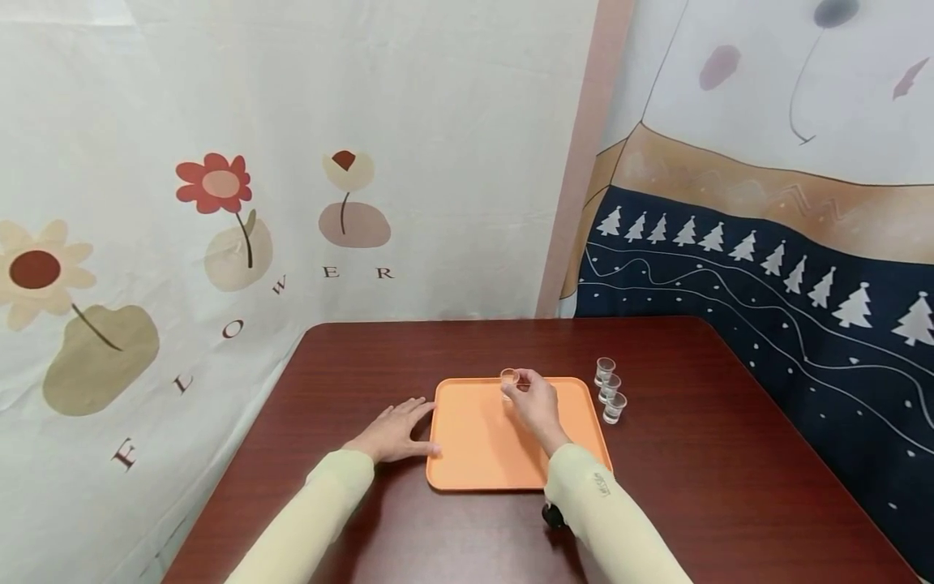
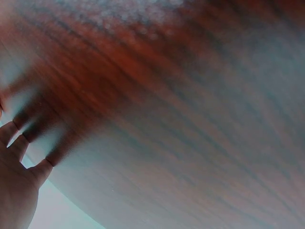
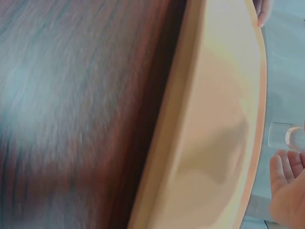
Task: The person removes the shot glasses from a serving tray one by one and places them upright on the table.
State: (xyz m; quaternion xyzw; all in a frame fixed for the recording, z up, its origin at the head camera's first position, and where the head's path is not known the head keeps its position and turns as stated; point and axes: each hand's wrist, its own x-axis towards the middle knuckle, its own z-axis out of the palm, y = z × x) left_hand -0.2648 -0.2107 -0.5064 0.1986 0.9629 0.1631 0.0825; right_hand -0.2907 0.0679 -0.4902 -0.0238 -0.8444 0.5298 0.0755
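Note:
Over the far part of the orange tray (image 1: 467, 438), my right hand (image 1: 538, 405) pinches a small clear shot glass (image 1: 508, 376) between thumb and fingers. The same shot glass (image 3: 280, 136) shows at the edge of the right wrist view, partly cut off, beside the fingers. Whether its base touches the tray is hard to tell. My left hand (image 1: 394, 430) lies at the tray's left side with fingers spread, the thumb at the rim. In the left wrist view, the left hand (image 2: 16, 186) has its fingertips on the table.
Three more shot glasses (image 1: 610, 389) stand in a row on the brown table (image 1: 679, 470), just right of the tray. Behind the table hangs a white flower-print cloth (image 1: 467, 162). A dark cloth with white trees (image 1: 730, 284) hangs along the right.

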